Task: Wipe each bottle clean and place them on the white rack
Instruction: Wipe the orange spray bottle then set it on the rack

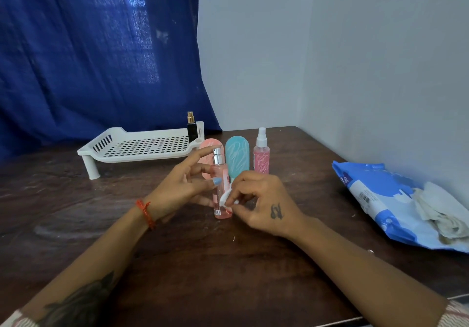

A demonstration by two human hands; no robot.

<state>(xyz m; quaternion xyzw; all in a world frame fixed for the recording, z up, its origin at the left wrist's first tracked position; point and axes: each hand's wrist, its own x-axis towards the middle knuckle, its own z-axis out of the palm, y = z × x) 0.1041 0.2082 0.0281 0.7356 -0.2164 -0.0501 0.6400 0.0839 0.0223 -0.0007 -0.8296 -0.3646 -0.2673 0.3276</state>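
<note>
My left hand [181, 187] holds a clear pink spray bottle [221, 187] upright on the table, thumb on its side and forefinger at its silver sprayer top. My right hand [258, 205] pinches a small white wipe [226, 196] against the bottle's lower right side. Behind it stand a pink oval bottle [206, 146], a teal oval bottle [237, 156] and a pink spray bottle with a white sprayer [261, 153]. The white rack [142, 146] sits at the back left. A black bottle with a gold sprayer [191, 129] stands in its right far corner.
A blue and white wipes pack [380, 200] lies at the right by the wall, with crumpled used wipes [441, 215] on it. The dark wooden table [203, 263] meets a grey wall on the right and a blue curtain [101, 47] behind the rack.
</note>
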